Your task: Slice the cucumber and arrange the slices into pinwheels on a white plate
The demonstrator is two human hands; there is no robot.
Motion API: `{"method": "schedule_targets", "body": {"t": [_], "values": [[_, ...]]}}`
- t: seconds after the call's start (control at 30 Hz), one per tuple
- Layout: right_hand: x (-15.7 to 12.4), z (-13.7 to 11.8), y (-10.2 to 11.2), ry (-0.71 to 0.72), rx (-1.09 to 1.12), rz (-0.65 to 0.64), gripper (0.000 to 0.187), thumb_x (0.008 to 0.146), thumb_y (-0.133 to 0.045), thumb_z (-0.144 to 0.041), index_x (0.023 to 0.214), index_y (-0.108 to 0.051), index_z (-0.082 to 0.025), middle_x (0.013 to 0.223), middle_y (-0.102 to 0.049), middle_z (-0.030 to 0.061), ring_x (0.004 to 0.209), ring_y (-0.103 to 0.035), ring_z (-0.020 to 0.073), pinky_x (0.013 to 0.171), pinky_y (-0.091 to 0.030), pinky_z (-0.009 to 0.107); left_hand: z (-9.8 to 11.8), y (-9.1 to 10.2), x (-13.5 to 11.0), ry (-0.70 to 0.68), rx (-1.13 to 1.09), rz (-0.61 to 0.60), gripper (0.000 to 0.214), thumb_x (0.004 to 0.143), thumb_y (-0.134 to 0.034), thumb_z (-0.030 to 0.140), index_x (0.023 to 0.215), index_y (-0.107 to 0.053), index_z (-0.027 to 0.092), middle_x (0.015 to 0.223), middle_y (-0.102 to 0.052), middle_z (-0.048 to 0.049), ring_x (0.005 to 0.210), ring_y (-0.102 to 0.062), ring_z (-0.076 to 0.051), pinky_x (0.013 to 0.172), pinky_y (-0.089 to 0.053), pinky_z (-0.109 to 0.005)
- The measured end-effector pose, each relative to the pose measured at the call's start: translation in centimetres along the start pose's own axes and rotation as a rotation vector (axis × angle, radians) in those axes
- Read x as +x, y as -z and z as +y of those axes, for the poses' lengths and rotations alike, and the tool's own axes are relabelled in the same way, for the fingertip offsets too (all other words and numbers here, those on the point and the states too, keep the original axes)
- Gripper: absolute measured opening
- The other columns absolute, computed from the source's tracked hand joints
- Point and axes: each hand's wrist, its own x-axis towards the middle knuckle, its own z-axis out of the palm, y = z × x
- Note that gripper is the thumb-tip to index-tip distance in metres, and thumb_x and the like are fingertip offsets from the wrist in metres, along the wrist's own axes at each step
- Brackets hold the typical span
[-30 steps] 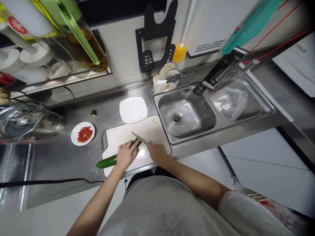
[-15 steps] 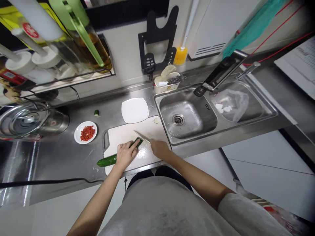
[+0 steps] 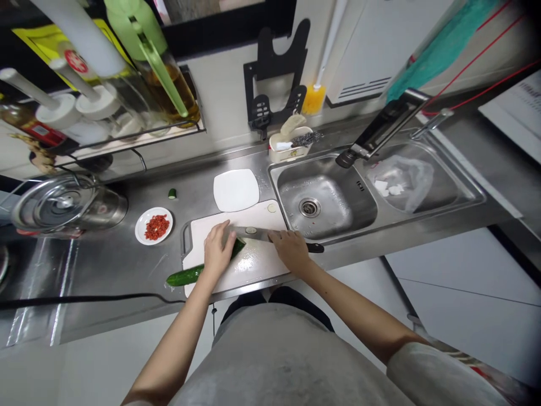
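Steel countertop (image 3: 114,270) | right hand (image 3: 291,251) grasping 1 knife (image 3: 262,233), 1 cucumber slice (image 3: 251,230) atop | left hand (image 3: 217,247) over 1 cucumber (image 3: 186,276), grip unclear

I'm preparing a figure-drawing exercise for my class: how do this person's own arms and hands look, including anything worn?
The left hand and right hand are ungloved, with no rings or watch visible. Both forearms are bare. A loose, plain grey sleeve covers the upper right arm, matching the grey shirt.
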Motion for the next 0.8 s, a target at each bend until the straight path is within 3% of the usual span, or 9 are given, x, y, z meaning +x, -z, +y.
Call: {"method": "schedule_targets", "body": {"t": [0.13,0.23,0.37,0.53,0.63,0.8], "values": [[-0.5,0.8,-0.6,0.038,-0.009,0.086,0.045,0.096,-0.033,-0.019,0.14,-0.045,-0.023,0.104,-0.062,0.0136,0.094,-0.053,0.0241,0.084,-0.03,0.037,2.2,0.1,2.9,0.01,0.079,-0.273,0.044,0.087,-0.046,0.056,0.118,-0.063,0.03,0.117,-0.063,-0.0064,0.11,-0.052,-0.028,0.093,-0.036,-0.045],[-0.8,0.9,-1.0,0.062,-0.007,0.132,0.045,0.097,-0.033,-0.021,0.139,-0.046,-0.024,0.102,-0.061,0.0129,0.093,-0.05,0.0239,0.083,-0.029,0.037,2.9,0.1,3.8,0.005,0.073,-0.363,0.034,0.083,-0.053,0.055,0.102,-0.071,0.032,0.112,-0.065,-0.0049,0.108,-0.053,-0.029,0.092,-0.033,-0.047],[-1.1,0.9,-1.4,0.057,-0.008,0.136,0.043,0.097,-0.034,-0.021,0.137,-0.048,-0.024,0.101,-0.061,0.0123,0.092,-0.05,0.0237,0.082,-0.029,0.037,2.5,-0.6,4.2,0.032,0.001,-0.35,0.021,0.078,-0.062,0.041,0.091,-0.072,0.027,0.103,-0.068,-0.003,0.098,-0.057,-0.023,0.087,-0.037,-0.038],[-2.2,1.5,-1.9,0.016,0.012,0.119,0.043,0.094,-0.04,-0.02,0.136,-0.05,-0.023,0.1,-0.062,0.0121,0.092,-0.05,0.0233,0.082,-0.028,0.036,0.5,-2.1,5.1,0.26,-0.139,-0.301,0.02,0.079,-0.058,0.035,0.09,-0.069,0.022,0.079,-0.068,0.0001,0.07,-0.058,-0.013,0.066,-0.04,-0.025],[-3.0,2.1,-2.4,-0.02,0.011,0.111,0.041,0.093,-0.043,-0.021,0.133,-0.053,-0.023,0.098,-0.064,0.0112,0.092,-0.051,0.023,0.08,-0.027,0.034,-0.3,-2.7,6.0,0.353,-0.089,-0.249,0.017,0.078,-0.059,0.032,0.087,-0.069,0.022,0.082,-0.069,-0.0004,0.073,-0.058,-0.014,0.065,-0.039,-0.025],[-3.9,2.9,-3.0,-0.076,0.004,0.096,0.038,0.09,-0.05,-0.024,0.128,-0.057,-0.025,0.093,-0.065,0.0089,0.091,-0.054,0.0222,0.078,-0.027,0.032,-0.4,-3.5,6.8,0.388,0.051,-0.212,0.017,0.078,-0.058,0.027,0.092,-0.067,0.026,0.087,-0.071,-0.0002,0.084,-0.06,-0.017,0.074,-0.04,-0.027]]}}
